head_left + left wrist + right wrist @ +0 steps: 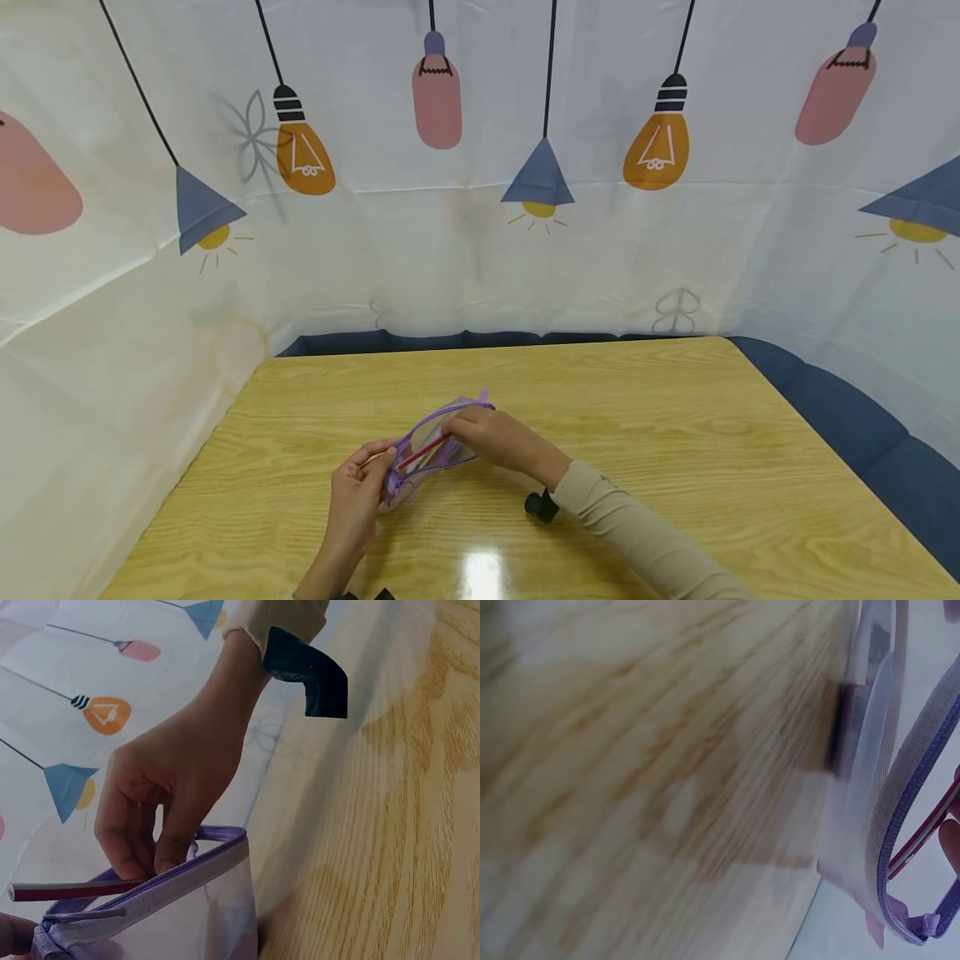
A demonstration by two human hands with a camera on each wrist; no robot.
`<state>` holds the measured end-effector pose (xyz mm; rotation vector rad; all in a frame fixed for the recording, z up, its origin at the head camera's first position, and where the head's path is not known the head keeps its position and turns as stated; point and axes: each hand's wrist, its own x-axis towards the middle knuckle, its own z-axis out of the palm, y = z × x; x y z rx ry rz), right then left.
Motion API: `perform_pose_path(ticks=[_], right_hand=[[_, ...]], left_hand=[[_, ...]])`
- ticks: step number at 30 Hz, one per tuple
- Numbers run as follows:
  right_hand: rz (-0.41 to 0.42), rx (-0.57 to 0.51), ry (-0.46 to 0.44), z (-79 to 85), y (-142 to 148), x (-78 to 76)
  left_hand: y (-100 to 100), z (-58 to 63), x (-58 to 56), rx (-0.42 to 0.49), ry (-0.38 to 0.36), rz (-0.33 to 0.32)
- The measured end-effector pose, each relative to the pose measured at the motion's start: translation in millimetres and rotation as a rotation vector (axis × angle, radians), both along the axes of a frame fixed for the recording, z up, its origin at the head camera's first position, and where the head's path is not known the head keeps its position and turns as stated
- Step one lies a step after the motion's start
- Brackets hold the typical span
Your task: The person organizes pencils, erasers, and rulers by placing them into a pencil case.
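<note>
A see-through mesh pencil pouch [401, 492] with a purple zipper is unzipped and gapes wide over the table. My left hand [356, 498] pinches its near left end; only fingertips [13, 935] show in the left wrist view. At the opposite side, my right hand [501, 439] reaches into the mouth and pinches a red pencil [422, 453]. In the left wrist view the pencil [67, 890] lies across the zippered rim, its far part hidden by the fingers. Through the mesh in the right wrist view, a dark pinkish item [849, 727] shows inside.
The wood-grain table [675, 417] spreads around both hands. A black wrist mount [542, 505] sits at the right sleeve cuff. Behind the table hangs a white curtain [465, 250] printed with lamps, and dark blue padding [840, 417] borders the right edge.
</note>
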<state>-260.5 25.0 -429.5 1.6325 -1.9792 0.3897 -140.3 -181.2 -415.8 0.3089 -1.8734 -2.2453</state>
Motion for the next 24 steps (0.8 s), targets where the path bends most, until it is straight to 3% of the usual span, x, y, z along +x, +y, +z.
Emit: perform_pose_path(ticks=[24], right_hand=[[-0.083, 0.105, 0.058, -4.0, -3.1, 2.1]], left_hand=[[1.1, 2.2, -0.3, -0.042, -0.003, -0.02]])
